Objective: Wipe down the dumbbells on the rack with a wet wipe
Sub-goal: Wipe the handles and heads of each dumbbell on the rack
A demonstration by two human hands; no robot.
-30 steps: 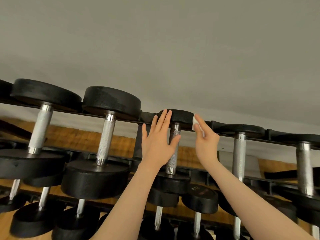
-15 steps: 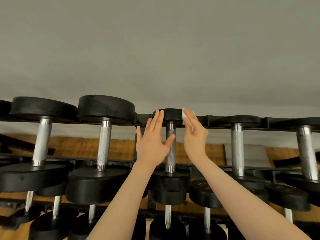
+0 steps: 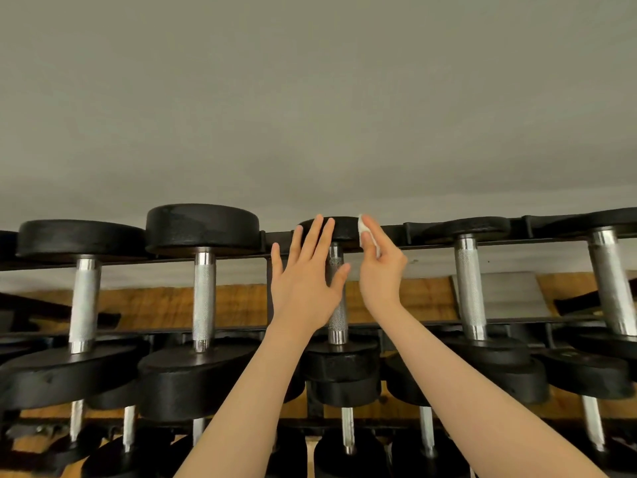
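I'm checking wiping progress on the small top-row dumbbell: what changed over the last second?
The right hand, pinching the wet wipe, slid it leftward along the far head of the small dumbbell, from the head's right side onto its right edge. The left hand stayed open with straight fingers beside the knurled handle. Nothing was let go; the neighbouring dumbbells stayed on the rack.

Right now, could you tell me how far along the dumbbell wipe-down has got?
In hand: the right hand presses the wet wipe against the far head of the small middle dumbbell, while the left hand lies flat against it. No dumbbell shows visibly as already wiped. The neighbours on the rack, and the lower rows, may still be left.
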